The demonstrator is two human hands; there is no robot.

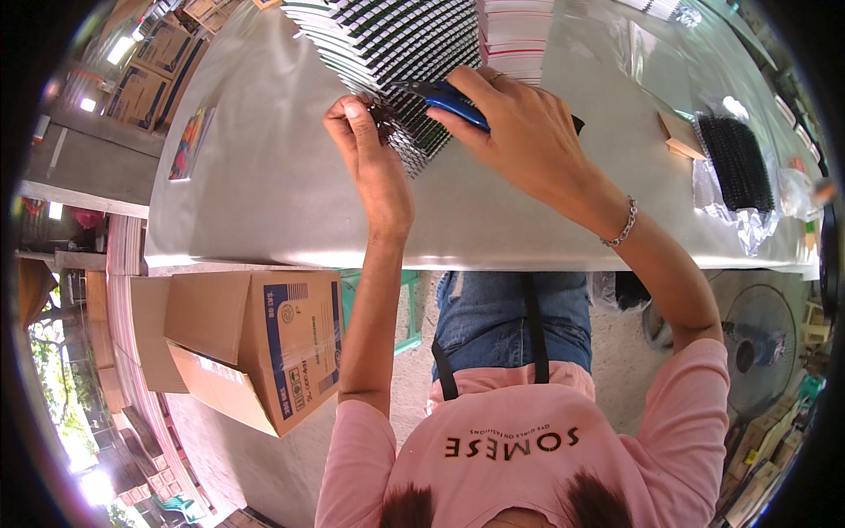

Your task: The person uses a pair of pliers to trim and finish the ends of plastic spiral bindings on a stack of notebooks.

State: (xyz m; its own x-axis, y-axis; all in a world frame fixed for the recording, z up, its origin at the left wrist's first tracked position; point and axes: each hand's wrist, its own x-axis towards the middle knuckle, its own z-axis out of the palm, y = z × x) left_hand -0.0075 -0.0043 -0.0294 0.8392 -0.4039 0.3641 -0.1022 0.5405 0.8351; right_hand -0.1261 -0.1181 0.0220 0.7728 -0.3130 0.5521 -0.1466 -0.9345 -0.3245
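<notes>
A tall stack of spiral-bound books (387,44) with white pages and dark coils stands at the far middle of the table. My right hand (528,132) is closed around blue-handled pliers (459,107), whose dark jaws point left toward the near corner of the stack. At that same corner, my left hand (370,158) is closed, with thumb and fingers drawn together at a small dark tangle of coil ends (384,121). The fingertips partly hide what they grip. The jaws are close to the left thumb; whether they touch a coil cannot be made out.
More books with red-edged spines (515,40) stand right of the coiled stack. Black coils (738,163) lie on clear plastic at the table's right, beside a small cardboard piece (680,135). An open cardboard box (255,343) sits below the left table edge; a fan (757,348) stands right.
</notes>
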